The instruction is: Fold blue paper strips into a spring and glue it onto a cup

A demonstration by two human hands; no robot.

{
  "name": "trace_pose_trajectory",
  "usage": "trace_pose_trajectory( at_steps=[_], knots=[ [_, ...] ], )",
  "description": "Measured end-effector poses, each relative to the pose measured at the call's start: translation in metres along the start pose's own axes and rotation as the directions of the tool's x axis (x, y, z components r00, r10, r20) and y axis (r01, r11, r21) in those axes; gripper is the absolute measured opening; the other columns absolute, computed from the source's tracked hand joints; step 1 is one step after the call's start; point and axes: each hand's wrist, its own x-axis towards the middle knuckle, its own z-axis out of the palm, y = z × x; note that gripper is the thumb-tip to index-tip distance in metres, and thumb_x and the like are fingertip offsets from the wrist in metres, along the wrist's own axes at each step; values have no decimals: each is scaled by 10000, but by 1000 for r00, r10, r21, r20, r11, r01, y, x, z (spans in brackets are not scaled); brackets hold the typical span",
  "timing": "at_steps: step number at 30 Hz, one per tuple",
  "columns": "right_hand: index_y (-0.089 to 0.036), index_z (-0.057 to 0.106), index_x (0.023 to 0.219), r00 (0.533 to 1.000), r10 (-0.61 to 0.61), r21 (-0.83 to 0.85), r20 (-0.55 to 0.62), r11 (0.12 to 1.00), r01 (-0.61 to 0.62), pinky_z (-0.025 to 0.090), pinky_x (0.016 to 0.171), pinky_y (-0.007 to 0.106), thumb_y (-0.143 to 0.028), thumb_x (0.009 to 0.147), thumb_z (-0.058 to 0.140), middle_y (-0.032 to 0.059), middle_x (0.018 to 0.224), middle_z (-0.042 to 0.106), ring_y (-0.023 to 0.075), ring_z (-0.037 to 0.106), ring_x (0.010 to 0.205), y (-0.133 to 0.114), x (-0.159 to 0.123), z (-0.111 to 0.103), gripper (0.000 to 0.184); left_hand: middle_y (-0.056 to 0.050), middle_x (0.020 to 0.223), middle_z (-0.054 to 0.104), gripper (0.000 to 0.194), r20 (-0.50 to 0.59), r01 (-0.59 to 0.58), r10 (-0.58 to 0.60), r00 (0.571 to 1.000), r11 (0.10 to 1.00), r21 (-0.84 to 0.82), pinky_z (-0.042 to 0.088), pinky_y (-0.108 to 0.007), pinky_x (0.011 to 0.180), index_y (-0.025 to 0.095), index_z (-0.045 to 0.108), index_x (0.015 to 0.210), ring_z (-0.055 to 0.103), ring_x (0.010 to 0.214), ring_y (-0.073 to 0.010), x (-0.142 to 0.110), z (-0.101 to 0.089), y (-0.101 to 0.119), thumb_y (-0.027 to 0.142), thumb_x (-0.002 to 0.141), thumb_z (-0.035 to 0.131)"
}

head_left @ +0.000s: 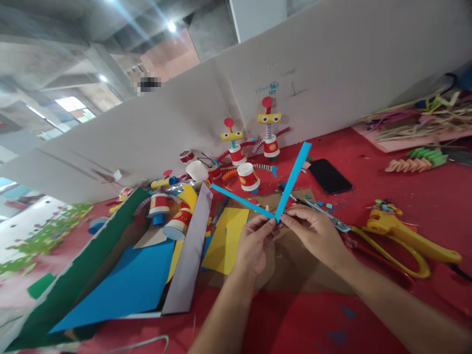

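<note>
Two blue paper strips (294, 179) meet in a V, held above the brown cardboard (306, 265). My left hand (257, 241) pinches the V's point from the left, thumb on top. My right hand (313, 231) pinches the same joint from the right, its fingertips almost touching the left ones. One strip slants up to the right, the other out to the left. Whether the ends are glued or merely overlapped I cannot tell. Yellow paper (236, 221) lies just left of my hands.
Paper-cup robot figures (271, 146) stand along the white partition (332, 64). Right of my hands lie scissors (391, 250), a yellow glue gun (413, 231) and a black phone (329, 175). A green-sided box (73, 265) on the left holds blue card (125, 275) and cup figures.
</note>
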Motion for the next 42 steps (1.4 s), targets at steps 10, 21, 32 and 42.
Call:
trace_pose_trajectory(
  at_steps=[10, 21, 32, 42],
  knots=[
    [-218, 680, 889, 998, 58, 3, -15, 998, -58, 490, 665, 286, -419, 860, 539, 22, 752, 699, 184, 646, 714, 1, -3, -1, 247, -33, 692, 681, 134, -18, -58, 62, 998, 989, 139, 432, -208, 643, 129, 722, 734, 584, 630, -90, -4, 5, 0, 230, 657, 766],
    [-218, 676, 873, 991, 133, 154, 24, 979, -135, 501, 672, 295, -415, 835, 564, 19, 748, 697, 188, 650, 715, 6, 0, 1, 229, -38, 685, 695, 101, -42, -70, 77, 996, 985, 157, 438, -218, 631, 132, 726, 732, 607, 636, -108, -2, 4, -3, 201, 662, 745],
    [-226, 723, 925, 994, 98, 161, 44, 981, -104, 497, 720, 309, -365, 808, 611, 29, 869, 720, 197, 644, 795, 2, 1, 5, 214, -2, 755, 691, 361, -95, -223, 239, 966, 962, 156, 483, -241, 722, 171, 583, 1007, 642, 705, -111, -3, 9, -6, 137, 676, 723],
    [-268, 746, 869, 999, -12, 181, -46, 983, 21, 508, 824, 371, -308, 735, 686, 20, 884, 743, 217, 668, 863, -6, -2, 6, 153, -38, 842, 698, 283, -58, -438, 582, 811, 669, 600, 491, -360, 839, 219, 503, 997, 680, 832, -181, -12, 2, -11, 170, 764, 656]
  ],
)
